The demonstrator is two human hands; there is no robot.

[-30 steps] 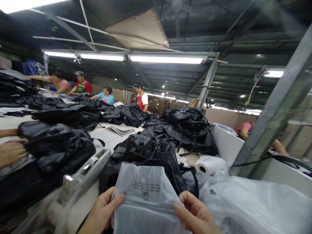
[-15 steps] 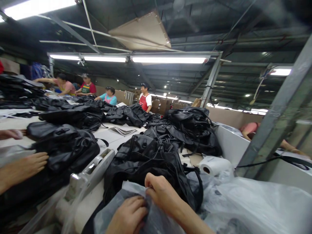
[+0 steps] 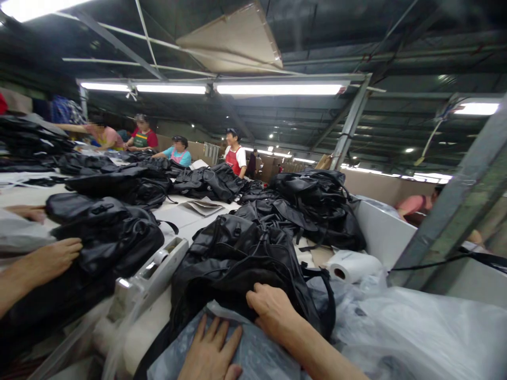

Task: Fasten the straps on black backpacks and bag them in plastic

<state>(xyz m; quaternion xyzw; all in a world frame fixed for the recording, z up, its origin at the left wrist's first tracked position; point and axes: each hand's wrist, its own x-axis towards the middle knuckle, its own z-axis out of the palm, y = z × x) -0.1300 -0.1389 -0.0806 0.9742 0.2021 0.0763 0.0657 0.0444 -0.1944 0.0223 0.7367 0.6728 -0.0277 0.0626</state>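
A black backpack (image 3: 237, 237) lies in front of me with its dark opening facing me. A sheet or bag of clear plastic (image 3: 257, 345) lies at the mouth of that opening. My left hand (image 3: 214, 345) rests flat on the plastic, fingers spread. Curled at the right side of the opening, by the plastic's upper edge, is my right hand (image 3: 273, 314); its fingertips are partly hidden, so what they hold cannot be made out. The backpack's interior is too dark to see into.
At left, a co-worker's hand (image 3: 55, 258) touches another black backpack (image 3: 114, 232). A pale machine arm (image 3: 158, 269) stands between the bags. A white roll (image 3: 354, 265) and loose plastic bags (image 3: 428, 322) lie right, near a metal post (image 3: 451, 206). Several people work behind piled backpacks.
My left hand has spread flat on the plastic, which now lies smoother. My right hand has moved slightly right, away from the plastic's top edge. A co-worker's hand at left has shifted slightly.
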